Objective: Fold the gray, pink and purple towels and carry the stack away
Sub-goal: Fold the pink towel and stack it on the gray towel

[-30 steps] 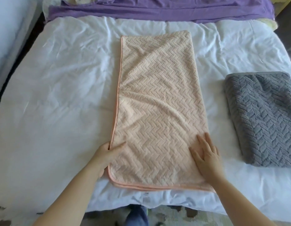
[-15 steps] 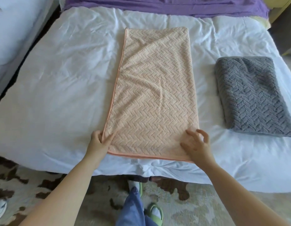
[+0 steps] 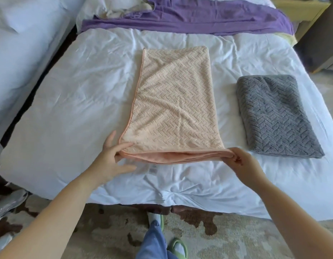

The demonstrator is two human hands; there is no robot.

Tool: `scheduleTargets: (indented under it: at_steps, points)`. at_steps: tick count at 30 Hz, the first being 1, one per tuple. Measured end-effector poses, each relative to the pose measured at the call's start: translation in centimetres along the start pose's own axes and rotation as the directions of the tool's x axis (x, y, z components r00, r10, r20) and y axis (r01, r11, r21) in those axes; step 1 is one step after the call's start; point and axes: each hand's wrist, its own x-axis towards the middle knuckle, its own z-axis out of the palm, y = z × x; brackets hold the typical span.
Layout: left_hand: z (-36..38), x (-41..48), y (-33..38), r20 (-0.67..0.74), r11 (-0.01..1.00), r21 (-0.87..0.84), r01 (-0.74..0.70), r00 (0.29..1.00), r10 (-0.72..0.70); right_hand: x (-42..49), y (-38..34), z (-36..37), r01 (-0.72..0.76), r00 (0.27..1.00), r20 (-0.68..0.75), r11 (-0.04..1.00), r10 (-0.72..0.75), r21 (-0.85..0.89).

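Both hands pinch the pink towel [image 3: 173, 107] at its near corners, left hand [image 3: 110, 161] lower left, right hand [image 3: 244, 163] lower right. Its long axis runs away up the frame, centred on the white bed [image 3: 68, 109]; the fold likely goes that way.

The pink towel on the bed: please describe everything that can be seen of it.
The pink towel is peach-pink plush with a woven zigzag texture and a smooth trim along its left edge. It lies folded lengthwise as a long strip on the white bed cover, running away from the person. The left hand and right hand pinch its near corners, lifting the near edge so its layers show. It lies apart from the gray towel.
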Motion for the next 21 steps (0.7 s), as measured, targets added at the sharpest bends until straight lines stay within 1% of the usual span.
scheduleTargets:
  at_steps: [1,2,3,5,6,9,12,14,15,18,21]
  points:
    - [0.0,0.3,0.2,0.01,0.986,0.153,-0.063,0.998,0.062,1.0,-0.4,-0.7,-0.023,1.0,-0.008,0.999,0.023,0.033]
    - [0.0,0.8,0.5,-0.014,0.955,0.277,-0.109,0.993,0.117,2.1,-0.9,-1.3,-0.032,0.999,-0.021,0.998,0.033,0.048]
    - [0.1,1.4,0.8,-0.074,0.929,0.35,-0.123,0.985,0.158,3.2,-1.4,-1.8,-0.025,0.999,-0.035,0.999,0.027,0.045]
    - [-0.6,3.2,1.7,-0.216,0.913,0.395,-0.101,0.956,0.199,5.7,-2.2,-2.3,-0.013,0.999,-0.036,0.998,0.015,0.053]
    - [-1.1,4.4,2.3,-0.248,0.913,0.393,-0.113,0.943,0.223,7.0,-2.3,-2.5,-0.033,0.999,-0.034,0.995,0.036,0.092]
    - [-3.3,9.0,4.2,-0.26,0.904,0.393,-0.17,0.922,0.287,11.3,-2.3,-2.9,-0.146,0.985,-0.05,0.951,0.166,0.271]
    - [-4.6,14.6,5.1,-0.35,0.952,0.28,-0.122,0.911,0.219,16.0,-2.3,-2.6,-0.205,0.964,-0.084,0.905,0.253,0.372]
    - [-4.6,18.5,5.1,-0.354,0.976,0.195,-0.095,0.921,0.16,19.1,-2.4,-2.0,-0.223,0.95,-0.12,0.896,0.288,0.383]
    - [-4.6,20.4,5.1,-0.344,0.98,0.181,-0.081,0.928,0.14,20.6,-2.5,-1.6,-0.238,0.941,-0.139,0.896,0.308,0.375]
    - [-4.7,25.9,4.9,-0.343,0.984,0.175,-0.038,0.934,0.097,24.9,-2.4,-0.9,-0.284,0.912,-0.189,0.893,0.364,0.35]
    - [-5.0,30.7,4.0,-0.361,0.986,0.164,0.003,0.931,0.057,29.0,-1.4,-0.1,-0.345,0.884,-0.182,0.863,0.431,0.369]
